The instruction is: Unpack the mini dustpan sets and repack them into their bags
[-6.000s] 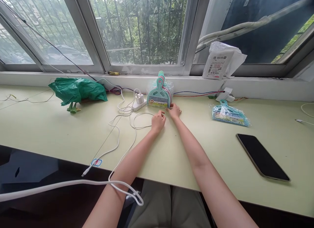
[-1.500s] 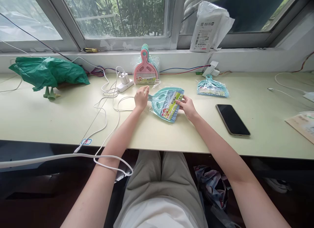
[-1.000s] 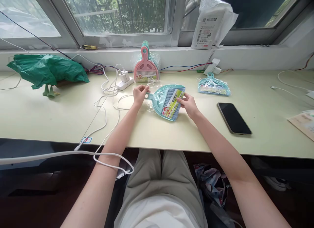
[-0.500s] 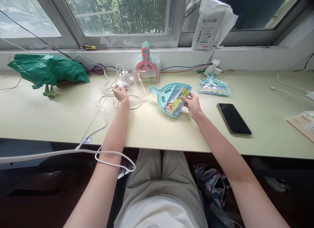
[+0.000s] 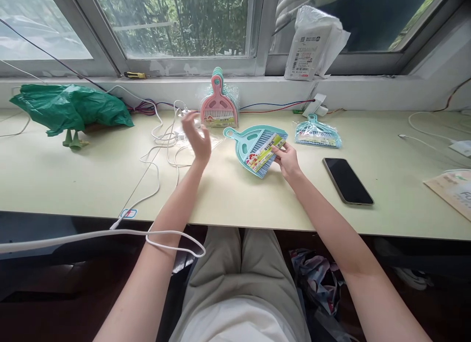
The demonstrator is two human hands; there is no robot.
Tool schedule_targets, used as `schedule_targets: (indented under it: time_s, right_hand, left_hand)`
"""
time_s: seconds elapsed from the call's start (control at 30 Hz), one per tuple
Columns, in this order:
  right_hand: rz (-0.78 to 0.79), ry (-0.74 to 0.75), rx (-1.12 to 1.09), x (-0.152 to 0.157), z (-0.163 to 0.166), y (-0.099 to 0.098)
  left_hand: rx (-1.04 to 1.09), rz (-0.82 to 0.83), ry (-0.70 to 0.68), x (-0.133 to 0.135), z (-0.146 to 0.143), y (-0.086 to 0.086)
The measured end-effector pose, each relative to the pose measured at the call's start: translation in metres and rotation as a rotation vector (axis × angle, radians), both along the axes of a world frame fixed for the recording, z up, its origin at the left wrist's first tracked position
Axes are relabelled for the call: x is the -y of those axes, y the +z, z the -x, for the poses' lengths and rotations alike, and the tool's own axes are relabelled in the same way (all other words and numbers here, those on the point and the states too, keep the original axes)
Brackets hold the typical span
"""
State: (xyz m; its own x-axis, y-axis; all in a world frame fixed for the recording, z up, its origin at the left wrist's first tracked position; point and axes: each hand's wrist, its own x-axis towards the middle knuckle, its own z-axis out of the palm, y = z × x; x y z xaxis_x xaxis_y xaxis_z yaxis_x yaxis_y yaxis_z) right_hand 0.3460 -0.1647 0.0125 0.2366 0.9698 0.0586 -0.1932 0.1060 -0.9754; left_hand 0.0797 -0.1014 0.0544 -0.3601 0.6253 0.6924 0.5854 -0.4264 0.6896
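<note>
My right hand (image 5: 287,161) pinches the labelled brush end of a teal mini dustpan-and-brush set (image 5: 256,146), held just above the pale green table (image 5: 73,175). The set has no plastic wrap on it. My left hand (image 5: 196,137) is raised above the table left of the set, fingers spread and smeared by motion, holding nothing. A clear plastic wrapper (image 5: 191,136) lies on the white cables beneath that hand. A stack of wrapped sets with a pink one in front (image 5: 218,103) leans against the wall behind.
Another wrapped teal set (image 5: 318,136) lies right of centre. A black phone (image 5: 348,180) rests to the right. A green plastic bag (image 5: 69,109) sits at far left. White charger cables (image 5: 158,150) trail over the table edge. A white parcel (image 5: 312,45) stands on the sill.
The clear wrapper came off the teal set: my left hand pulled it away to the left, dropped it on the cables and now lifts open. My right hand kept hold of the set.
</note>
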Motion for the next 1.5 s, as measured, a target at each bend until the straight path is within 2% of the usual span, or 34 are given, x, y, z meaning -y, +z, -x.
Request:
schedule_targets:
  time_s: [0.07,0.13,0.23,0.4,0.53,0.7,0.83,0.93,1.0,1.07,1.27,1.37,1.5]
  right_hand:
    - [-0.009,-0.009,-0.007,0.0,-0.001,0.0]
    - [-0.019,-0.02,-0.023,-0.001,-0.001,-0.001]
    - [-0.024,-0.039,-0.04,-0.001,-0.001,-0.001]
    - [-0.028,-0.041,-0.019,0.0,0.002,-0.004]
    - [-0.003,-0.049,0.009,-0.001,0.002,-0.008]
    - [0.15,-0.03,0.054,-0.01,-0.008,-0.007]
    - [0.239,-0.148,0.217,-0.019,-0.035,-0.002]
    - [0.249,-0.282,0.562,-0.022,-0.065,0.0]
    - [0.33,-0.345,0.88,-0.02,-0.084,0.001]
    - [0.386,-0.405,1.082,-0.016,-0.097,0.002]
    - [0.492,-0.517,1.31,-0.004,-0.111,0.004]
    - [0.444,-0.6,1.377,-0.001,-0.115,0.005]
    - [0.215,-0.724,1.468,-0.002,-0.107,0.007]
  left_hand:
    - [-0.03,0.116,-0.219,0.004,-0.022,-0.008]
    - [-0.037,0.217,-0.371,0.007,-0.039,-0.015]
    - [0.01,0.359,-0.458,0.01,-0.052,-0.022]
    - [0.374,0.712,-0.768,0.016,-0.06,-0.028]
    - [0.492,0.824,-0.931,0.019,-0.063,-0.035]
    - [0.53,0.774,-0.927,0.016,-0.06,-0.039]
    - [0.495,0.731,-0.861,0.014,-0.057,-0.038]
    - [0.462,0.688,-0.831,0.012,-0.056,-0.039]
    - [0.439,0.653,-0.82,0.01,-0.055,-0.041]
    - [0.422,0.638,-0.828,0.008,-0.055,-0.043]
    - [0.405,0.63,-0.899,0.006,-0.056,-0.048]
    - [0.404,0.641,-0.901,0.007,-0.056,-0.048]
    - [0.382,0.638,-0.904,0.007,-0.057,-0.049]
